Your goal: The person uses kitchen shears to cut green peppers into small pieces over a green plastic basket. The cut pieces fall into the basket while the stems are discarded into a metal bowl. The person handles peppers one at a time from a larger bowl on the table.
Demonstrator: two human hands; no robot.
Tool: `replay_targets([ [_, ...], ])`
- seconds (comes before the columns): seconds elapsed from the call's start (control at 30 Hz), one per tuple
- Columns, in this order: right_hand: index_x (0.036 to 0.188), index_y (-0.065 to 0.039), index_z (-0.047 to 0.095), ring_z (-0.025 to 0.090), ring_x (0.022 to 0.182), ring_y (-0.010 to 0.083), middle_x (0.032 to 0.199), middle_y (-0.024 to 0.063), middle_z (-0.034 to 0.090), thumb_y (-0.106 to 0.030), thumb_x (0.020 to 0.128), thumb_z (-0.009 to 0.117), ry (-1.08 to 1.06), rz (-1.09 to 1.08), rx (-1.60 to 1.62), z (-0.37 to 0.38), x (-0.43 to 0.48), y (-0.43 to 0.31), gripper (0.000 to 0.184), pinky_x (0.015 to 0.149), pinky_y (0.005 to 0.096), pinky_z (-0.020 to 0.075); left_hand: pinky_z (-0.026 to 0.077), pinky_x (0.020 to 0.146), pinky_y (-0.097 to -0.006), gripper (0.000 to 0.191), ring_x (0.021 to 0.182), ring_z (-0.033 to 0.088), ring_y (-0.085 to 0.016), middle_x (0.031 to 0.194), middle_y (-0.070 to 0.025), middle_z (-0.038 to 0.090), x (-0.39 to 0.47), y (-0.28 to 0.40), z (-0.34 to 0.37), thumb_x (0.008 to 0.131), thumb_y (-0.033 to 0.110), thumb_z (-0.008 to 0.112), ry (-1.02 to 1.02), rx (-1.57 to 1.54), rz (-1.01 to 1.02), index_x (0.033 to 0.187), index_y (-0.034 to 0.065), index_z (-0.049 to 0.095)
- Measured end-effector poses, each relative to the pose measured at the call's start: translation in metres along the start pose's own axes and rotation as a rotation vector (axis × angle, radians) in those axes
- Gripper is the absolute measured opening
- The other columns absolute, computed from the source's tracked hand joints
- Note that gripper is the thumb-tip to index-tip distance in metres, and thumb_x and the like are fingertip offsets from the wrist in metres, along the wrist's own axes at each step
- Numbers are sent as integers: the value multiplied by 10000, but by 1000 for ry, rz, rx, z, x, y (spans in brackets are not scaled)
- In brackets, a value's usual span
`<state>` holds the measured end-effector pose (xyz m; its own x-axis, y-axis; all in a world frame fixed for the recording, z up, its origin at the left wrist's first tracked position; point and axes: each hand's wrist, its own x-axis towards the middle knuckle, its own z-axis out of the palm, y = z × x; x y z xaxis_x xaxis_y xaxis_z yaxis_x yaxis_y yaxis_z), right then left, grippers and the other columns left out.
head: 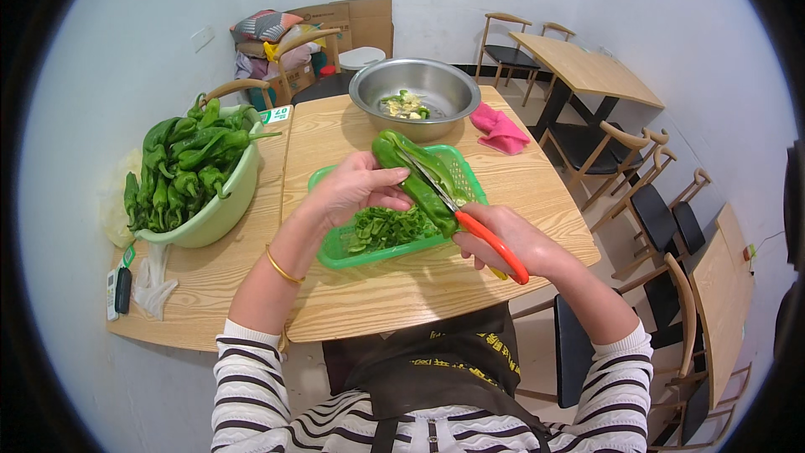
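Between my hands is a large green pepper point(426, 196), slit lengthwise along its side. My left hand point(360, 187) pinches it with thumb and fingers. My right hand point(503, 238) grips scissors point(490, 245) with red and yellow handles, their blades lying in the slit. Directly below, a green plastic basket point(352, 260) holds cut green pepper pieces point(393, 228). Beyond it stands a stainless steel basin point(415, 126) with pepper cores and stem scraps point(405, 105) in the bottom.
At the left, a pale green tub point(236, 217) is heaped with whole green peppers point(188, 157). A pink cloth point(500, 129) lies right of the basin. A clear plastic bag point(154, 283) and small devices point(118, 291) rest near the table's left edge. Chairs point(654, 214) stand to the right.
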<state>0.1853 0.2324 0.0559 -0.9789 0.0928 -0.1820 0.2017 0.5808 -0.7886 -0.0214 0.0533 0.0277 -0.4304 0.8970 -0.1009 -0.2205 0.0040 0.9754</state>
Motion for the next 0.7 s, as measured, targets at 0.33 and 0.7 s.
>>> replay_targets([
  [0.33,1009,23,607,624,555,169,746,112,662,-255,1000,558,-265,55,530,-20,8,5,282,533,291,503,640,784,-297,310,871,733,-196,1038,-131,721,4,-1,-17,972,203,676,-99,-93,-28,1174,-25,617],
  [0.7,943,84,606,697,662,216,777,156,683,-270,1007,544,-208,40,235,-12,7,-2,366,631,329,565,647,711,-295,304,801,724,-187,995,-144,713,6,-2,-17,975,202,670,-9,-78,-70,1106,-62,594],
])
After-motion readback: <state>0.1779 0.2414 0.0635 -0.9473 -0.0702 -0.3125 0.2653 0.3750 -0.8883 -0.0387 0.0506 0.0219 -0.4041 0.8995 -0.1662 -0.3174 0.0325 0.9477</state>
